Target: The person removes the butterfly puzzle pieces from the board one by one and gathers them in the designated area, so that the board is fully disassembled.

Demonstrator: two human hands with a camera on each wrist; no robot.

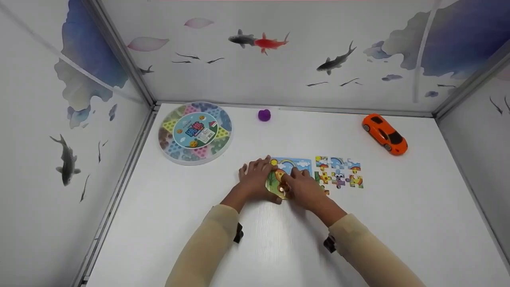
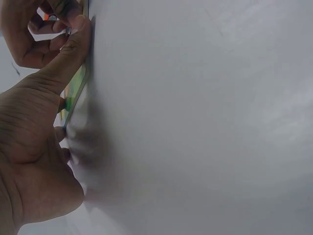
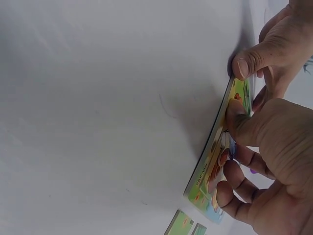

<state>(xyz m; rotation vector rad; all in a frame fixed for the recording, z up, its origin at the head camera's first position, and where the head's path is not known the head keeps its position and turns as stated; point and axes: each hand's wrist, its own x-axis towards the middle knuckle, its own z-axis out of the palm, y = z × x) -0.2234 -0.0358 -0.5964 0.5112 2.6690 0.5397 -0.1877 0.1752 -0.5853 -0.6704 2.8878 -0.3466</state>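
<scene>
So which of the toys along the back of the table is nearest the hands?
The small purple ball, lying almost straight behind the hands and the puzzle board. The round game box sits off to the left, and the orange car far right.

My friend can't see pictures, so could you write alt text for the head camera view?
Two hands, left hand and right hand, rest on a colourful puzzle board on a white table. Loose puzzle pieces lie just right of it; farther back sit an orange toy car, a purple ball and a round game box.
</scene>
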